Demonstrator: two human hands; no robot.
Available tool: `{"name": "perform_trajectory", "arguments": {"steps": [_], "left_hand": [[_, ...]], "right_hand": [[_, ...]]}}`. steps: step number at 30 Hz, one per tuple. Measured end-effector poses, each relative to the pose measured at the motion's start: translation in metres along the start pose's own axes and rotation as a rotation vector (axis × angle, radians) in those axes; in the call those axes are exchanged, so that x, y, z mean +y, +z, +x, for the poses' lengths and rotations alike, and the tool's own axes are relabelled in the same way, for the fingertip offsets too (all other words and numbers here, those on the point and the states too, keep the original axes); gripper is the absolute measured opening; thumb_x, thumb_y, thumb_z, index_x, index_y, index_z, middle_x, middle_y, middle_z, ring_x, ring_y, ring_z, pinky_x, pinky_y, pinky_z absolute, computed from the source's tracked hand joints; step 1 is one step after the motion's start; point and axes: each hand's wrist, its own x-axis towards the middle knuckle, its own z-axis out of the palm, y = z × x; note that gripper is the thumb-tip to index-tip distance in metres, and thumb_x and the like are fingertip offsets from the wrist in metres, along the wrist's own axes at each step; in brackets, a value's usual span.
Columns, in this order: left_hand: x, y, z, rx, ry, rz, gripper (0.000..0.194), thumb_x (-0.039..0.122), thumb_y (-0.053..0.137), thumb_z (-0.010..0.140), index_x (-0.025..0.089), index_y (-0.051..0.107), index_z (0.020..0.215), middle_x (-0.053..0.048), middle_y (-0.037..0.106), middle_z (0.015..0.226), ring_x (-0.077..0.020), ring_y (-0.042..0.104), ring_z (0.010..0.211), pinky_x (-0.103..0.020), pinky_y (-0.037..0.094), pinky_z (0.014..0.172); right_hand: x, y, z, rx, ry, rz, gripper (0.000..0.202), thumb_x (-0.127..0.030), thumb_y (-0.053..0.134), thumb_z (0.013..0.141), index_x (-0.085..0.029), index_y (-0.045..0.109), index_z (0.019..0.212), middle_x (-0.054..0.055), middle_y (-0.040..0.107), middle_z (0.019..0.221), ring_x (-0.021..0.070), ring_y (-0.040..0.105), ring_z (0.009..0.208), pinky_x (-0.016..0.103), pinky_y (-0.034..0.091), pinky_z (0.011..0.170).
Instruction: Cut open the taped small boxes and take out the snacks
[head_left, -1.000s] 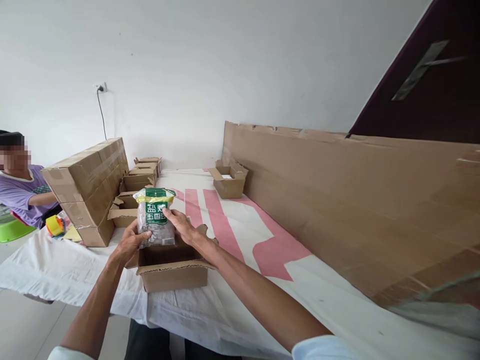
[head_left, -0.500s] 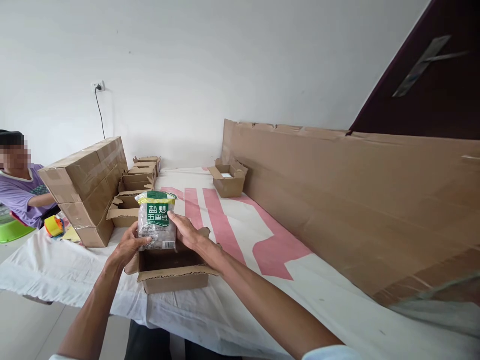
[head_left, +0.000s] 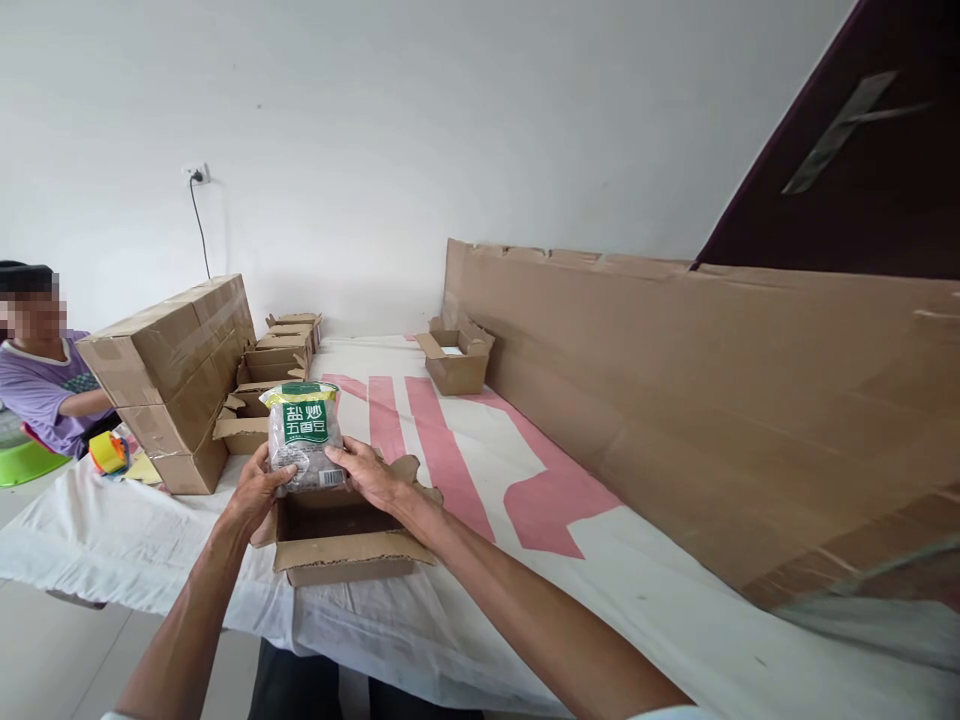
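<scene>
Between my two hands I hold a clear plastic bag of beans (head_left: pixel 304 440) with a green and yellow label and white lettering. My left hand (head_left: pixel 259 490) grips its lower left side, thumb across the front. On the lower right side, my right hand (head_left: pixel 365 472) presses its thumb to the front near the barcode; the fingers behind are partly hidden. The bag is upright, above the back left of an open cardboard box (head_left: pixel 352 560) at the table's front edge. What I can see of that box's inside is dark, and its flaps are spread outward.
Stacked closed cartons (head_left: pixel 165 380) stand left, beside a row of open boxes (head_left: pixel 274 365). Another open box (head_left: pixel 457 370) stands by a long cardboard panel (head_left: pixel 675 420). A tape roll (head_left: pixel 109 453) lies near a person (head_left: pixel 45 390) at left. A white cloth (head_left: pixel 480 600) covers the table.
The bag has shifted slightly left and tilted a little. My right hand has moved left and down, its thumb now lower on the bag. My left hand keeps its hold.
</scene>
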Motion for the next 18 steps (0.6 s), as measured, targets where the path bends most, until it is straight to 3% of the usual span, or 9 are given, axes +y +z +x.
{"name": "perform_trajectory", "arguments": {"steps": [9, 18], "left_hand": [[-0.0022, -0.0016, 0.0021, 0.0, -0.021, 0.009, 0.071, 0.032, 0.111, 0.055, 0.015, 0.08, 0.116, -0.011, 0.087, 0.107, -0.0237, 0.08, 0.089, -0.034, 0.062, 0.085], [-0.0001, -0.0026, 0.0041, -0.009, -0.012, 0.028, 0.069, 0.031, 0.109, 0.057, 0.015, 0.08, 0.117, -0.012, 0.086, 0.109, -0.0249, 0.08, 0.091, -0.035, 0.062, 0.085]], "right_hand": [[0.0027, -0.0006, -0.0006, -0.018, -0.014, 0.033, 0.057, -0.067, 0.095, 0.075, -0.025, 0.078, 0.109, 0.006, 0.08, 0.104, 0.027, 0.072, 0.089, 0.04, 0.059, 0.08], [-0.0007, 0.0016, 0.0006, 0.019, -0.051, -0.041, 0.059, -0.069, 0.092, 0.074, -0.025, 0.078, 0.11, 0.005, 0.08, 0.101, 0.0267, 0.071, 0.089, 0.038, 0.058, 0.077]]}}
